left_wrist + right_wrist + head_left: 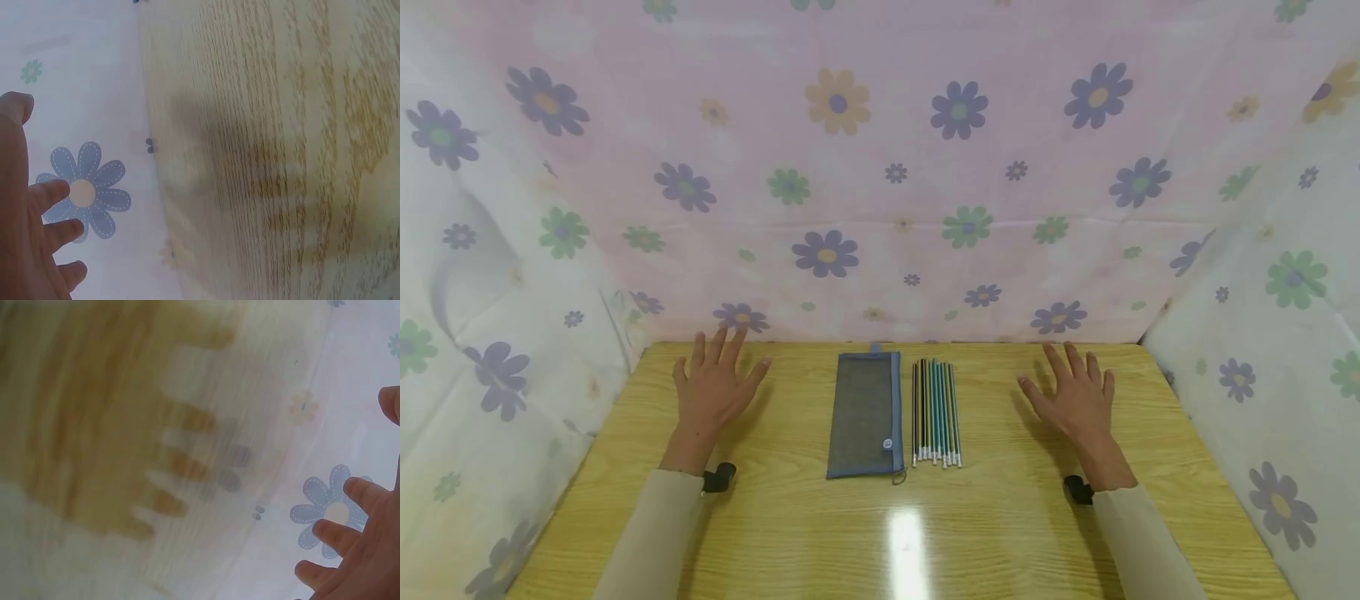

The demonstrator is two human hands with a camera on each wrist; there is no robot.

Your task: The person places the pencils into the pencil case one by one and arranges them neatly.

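In the head view a flat mesh zip pouch with blue edging lies at the middle of the table. Just right of it, several pencils with dark, green and striped barrels lie side by side, their eraser ends toward me. To the left of the pouch my left hand spreads its fingers above the wood, holding nothing. My right hand hovers likewise, to the right of the pencils, fingers apart and empty. Both wrist views show loose fingers over the tabletop and its shadows.
The wooden table meets a pink flowered cloth at its back edge. White flowered cloth hangs along the left side, and more cloth along the right. A bright glare falls on the front of the table.
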